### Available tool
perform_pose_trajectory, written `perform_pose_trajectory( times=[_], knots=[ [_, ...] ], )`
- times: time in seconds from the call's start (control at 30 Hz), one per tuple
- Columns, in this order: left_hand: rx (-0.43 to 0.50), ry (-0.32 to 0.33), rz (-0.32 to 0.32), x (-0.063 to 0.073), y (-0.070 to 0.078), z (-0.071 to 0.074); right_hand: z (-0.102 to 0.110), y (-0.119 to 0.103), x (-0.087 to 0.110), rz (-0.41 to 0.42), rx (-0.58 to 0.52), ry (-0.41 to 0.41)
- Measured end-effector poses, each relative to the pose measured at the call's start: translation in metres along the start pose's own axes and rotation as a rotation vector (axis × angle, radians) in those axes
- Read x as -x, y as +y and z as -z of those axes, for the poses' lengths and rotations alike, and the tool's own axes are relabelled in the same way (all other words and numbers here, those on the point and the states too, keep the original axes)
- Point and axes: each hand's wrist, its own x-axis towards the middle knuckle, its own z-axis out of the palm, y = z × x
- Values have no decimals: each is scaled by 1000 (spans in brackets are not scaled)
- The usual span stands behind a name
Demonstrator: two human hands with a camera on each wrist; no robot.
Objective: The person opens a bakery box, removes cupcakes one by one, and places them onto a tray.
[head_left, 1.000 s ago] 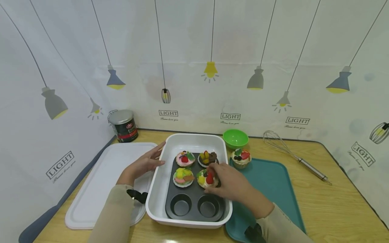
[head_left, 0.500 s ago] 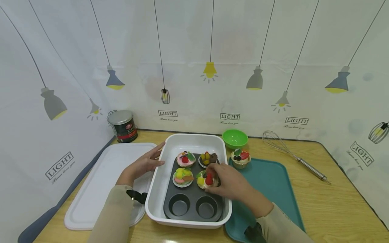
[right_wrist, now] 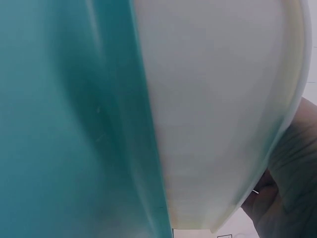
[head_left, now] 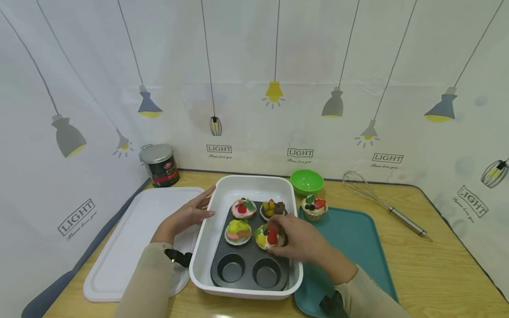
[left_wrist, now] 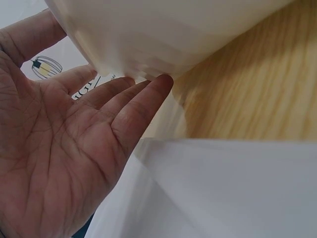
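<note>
Head view: two beige sleeves, left (head_left: 145,278) and right (head_left: 371,293), enter from the near edge, forearms angled inward. Right hand (head_left: 300,238) comes in from the right, back of hand up, thumb and fingers curled, pinching a toy tart with cream, red strawberry and yellow fruit (head_left: 267,238). Tart located at the right cup of the middle row in a dark grey metal muffin pan (head_left: 247,251); whether fully seated cannot be told, hand partly covers it. Pan lies inside a deep white rectangular basin (head_left: 246,292).

Left wrist view: left hand (left_wrist: 64,148) palm visible, fingers extended, thumb set apart, fingertips touching the basin's outer wall. Right wrist view: basin wall hides most of the right hand.

Farther, head view: green round bowl (head_left: 307,182) beyond the basin's right far corner.
</note>
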Motion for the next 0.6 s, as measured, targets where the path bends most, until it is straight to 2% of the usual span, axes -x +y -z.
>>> perform_pose_trajectory(
  times=[0.23,0.43,0.6],
  knots=[
    [-6,9,4,-1,1,-1,1,0,0,26,-21,0],
    [8,2,1,0,0,1,-1,2,-1,25,31,-47],
    [3,0,-2,0,0,0,-1,2,-1,36,48,-46]
  ],
)
